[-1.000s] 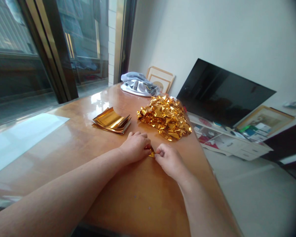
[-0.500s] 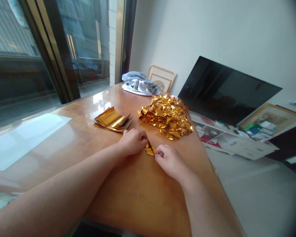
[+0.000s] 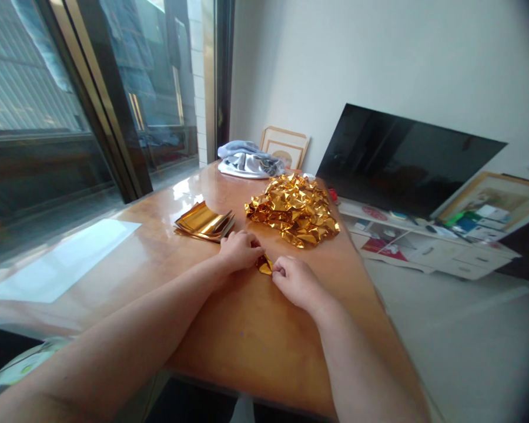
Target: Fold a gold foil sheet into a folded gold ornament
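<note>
The left grip and right grip are both clenched, knuckles up, with their fingers curled inward and facing each other over the surface. Between them sits a small folded gold foil piece, resting on the surface. The left fingertips press on its upper left side and the right fingertips on its right side, so it is pinched between the two hands. Much of it shows in the narrow gap, though its exact folds are too small to make out.

Just beyond the left grip lies a foil stack, a pile of flat gold sheets with curling edges, near but not touching the hand. Beyond the gap between the hands, and a little to the right, sits a heap of crumpled foil. The wooden surface is glossy and runs beside a window. At its far end are a gray cloth and a leaning picture frame. Off its right edge, a black screen stands tilted above a white cabinet.
</note>
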The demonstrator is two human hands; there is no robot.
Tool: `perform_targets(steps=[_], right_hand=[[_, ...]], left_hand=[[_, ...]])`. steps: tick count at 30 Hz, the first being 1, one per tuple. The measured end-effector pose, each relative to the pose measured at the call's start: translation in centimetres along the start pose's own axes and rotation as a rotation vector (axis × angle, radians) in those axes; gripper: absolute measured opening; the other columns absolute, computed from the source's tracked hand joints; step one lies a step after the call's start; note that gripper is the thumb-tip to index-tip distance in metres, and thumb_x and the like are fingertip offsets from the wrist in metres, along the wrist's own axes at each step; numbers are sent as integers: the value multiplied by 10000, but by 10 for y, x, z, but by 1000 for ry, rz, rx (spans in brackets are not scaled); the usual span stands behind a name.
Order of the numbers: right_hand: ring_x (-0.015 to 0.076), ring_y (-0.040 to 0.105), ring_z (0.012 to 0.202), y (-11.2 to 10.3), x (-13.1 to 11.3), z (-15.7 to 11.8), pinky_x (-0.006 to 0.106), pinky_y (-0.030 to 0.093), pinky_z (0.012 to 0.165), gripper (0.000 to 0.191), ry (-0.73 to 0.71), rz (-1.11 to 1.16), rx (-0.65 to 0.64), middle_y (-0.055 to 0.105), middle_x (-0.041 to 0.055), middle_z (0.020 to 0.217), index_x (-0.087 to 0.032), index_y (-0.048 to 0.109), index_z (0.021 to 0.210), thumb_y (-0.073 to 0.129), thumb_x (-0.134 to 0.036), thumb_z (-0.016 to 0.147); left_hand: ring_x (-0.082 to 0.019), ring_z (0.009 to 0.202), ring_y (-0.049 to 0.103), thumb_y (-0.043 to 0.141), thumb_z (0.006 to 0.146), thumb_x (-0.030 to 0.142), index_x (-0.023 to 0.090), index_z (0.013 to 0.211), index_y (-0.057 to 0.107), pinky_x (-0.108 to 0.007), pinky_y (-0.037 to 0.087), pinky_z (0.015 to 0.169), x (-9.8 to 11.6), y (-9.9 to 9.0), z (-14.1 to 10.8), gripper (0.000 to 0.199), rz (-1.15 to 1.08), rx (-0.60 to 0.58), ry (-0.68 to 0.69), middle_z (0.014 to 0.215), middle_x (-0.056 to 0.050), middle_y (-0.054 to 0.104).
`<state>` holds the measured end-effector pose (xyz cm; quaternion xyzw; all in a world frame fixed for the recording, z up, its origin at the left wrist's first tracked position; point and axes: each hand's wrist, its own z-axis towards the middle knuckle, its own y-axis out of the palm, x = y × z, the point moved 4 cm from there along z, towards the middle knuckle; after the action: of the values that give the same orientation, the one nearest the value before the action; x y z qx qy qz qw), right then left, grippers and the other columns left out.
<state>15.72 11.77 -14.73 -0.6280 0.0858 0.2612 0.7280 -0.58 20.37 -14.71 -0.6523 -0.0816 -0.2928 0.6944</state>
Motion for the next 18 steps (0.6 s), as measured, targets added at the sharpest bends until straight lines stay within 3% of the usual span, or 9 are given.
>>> perform_targets(steps=[5, 11, 16, 18], right_hand=[[140, 540, 699, -1, 0, 0, 251, 297, 604, 129, 6, 19, 5, 634, 22, 776, -198, 593, 719, 563, -192, 844], [138, 521, 640, 0, 5, 1, 256, 267, 560, 161, 43, 85, 12, 627, 1, 705, -210, 576, 685, 572, -237, 844], [176, 565, 721, -14, 17, 6, 264, 346, 609, 326, 192, 201, 267, 663, 33, 803, -213, 603, 805, 612, -535, 855], [193, 588, 784, -17, 15, 8, 274, 392, 651, 408, 177, 355, 307, 678, 54, 886, -205, 615, 901, 620, -606, 830]], left_hand=[[-217, 780, 608, 677, 721, 290, 210, 785, 723, -328, 390, 738, 2, 0, 0, 113, -232, -23, -28, 768, -21, 712], [-141, 619, 554, 690, 664, 164, 166, 815, 655, -256, 393, 594, 1, 3, 0, 155, -737, -115, -54, 703, -9, 652], [-144, 722, 583, 719, 648, 135, 149, 943, 683, -262, 430, 682, 3, -19, 0, 297, -981, -59, -7, 820, -27, 676], [-142, 721, 581, 724, 660, 148, 141, 959, 689, -264, 426, 681, 9, -30, -3, 301, -1030, -37, 23, 830, -33, 682]])
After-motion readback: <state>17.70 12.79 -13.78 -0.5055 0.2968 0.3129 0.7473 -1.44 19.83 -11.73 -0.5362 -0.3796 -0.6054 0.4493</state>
